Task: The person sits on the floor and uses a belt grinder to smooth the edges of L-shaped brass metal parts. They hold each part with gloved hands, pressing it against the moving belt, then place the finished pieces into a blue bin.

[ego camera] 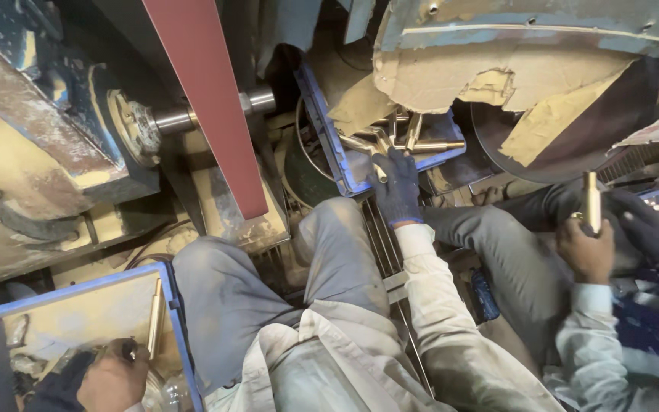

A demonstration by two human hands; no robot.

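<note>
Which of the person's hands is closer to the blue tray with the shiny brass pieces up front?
The right hand. It wears a dark blue glove and reaches into the blue tray, touching the brass pieces. The bare left hand is far back at the lower left, over another blue crate.

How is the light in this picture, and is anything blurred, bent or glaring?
Head view: light is warm and uneven, with deep shadow at the top between the machine parts; bright glare sits on the steel shaft and the brass rods in the blue tray; the wide lens bends the red belt and the edges; the gloved right hand is slightly soft.
</note>
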